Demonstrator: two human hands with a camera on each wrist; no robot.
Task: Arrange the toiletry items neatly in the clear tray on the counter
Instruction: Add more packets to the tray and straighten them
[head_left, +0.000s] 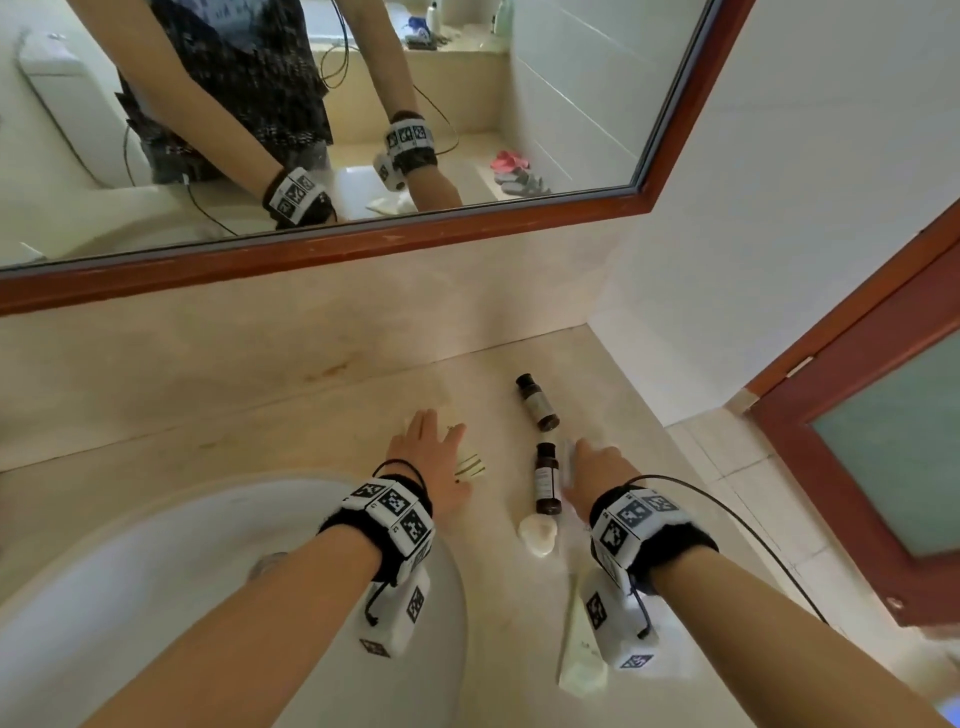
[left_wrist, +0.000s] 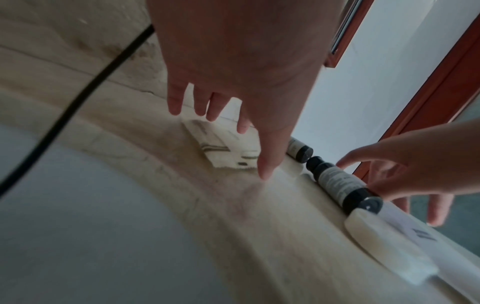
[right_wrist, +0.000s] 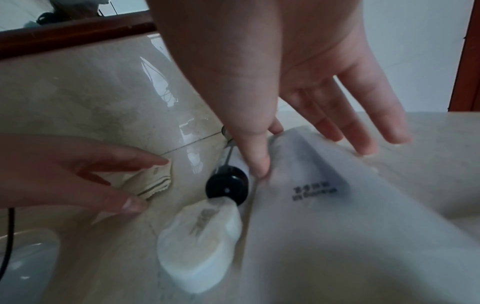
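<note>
From the head view, the left hand (head_left: 435, 464) lies flat with straight, spread fingers on a small pale paper sachet with green stripes (head_left: 470, 466), which sits on the beige marble counter (head_left: 291, 415) just beside the white round sink (head_left: 156, 582). The right hand (head_left: 597, 470) reaches forward with relaxed fingers over a white soft plastic package (head_left: 569, 457); it holds nothing firmly here. Between the hands lies a dark brown small bottle with a black cap (head_left: 547, 480), and a second dark brown bottle (head_left: 536, 402) lies farther back, near the wall. A round white wrapped soap (head_left: 538, 535) touches the base of the nearer bottle. A cream white tube (head_left: 579, 649) lies at the near counter edge, under the right wrist. The clear tray I cannot make out in any view.

From the left wrist view, the left hand (left_wrist: 233, 61) is flat, fingers extended over the striped sachet (left_wrist: 221, 148). The two bottles (left_wrist: 340, 183) lie in one line, end to end, and the right hand (left_wrist: 415, 164) is beside them with loose fingers.

From the right wrist view, the right hand (right_wrist: 285, 82) has straight fingers resting on the white package (right_wrist: 324, 185), its thumb (right_wrist: 255, 156) pressing the edge near the bottle's base (right_wrist: 227, 188). The wrapped soap (right_wrist: 200, 246) lies against this base. The left hand (right_wrist: 78, 174) touches the sachet (right_wrist: 153, 181).
</note>
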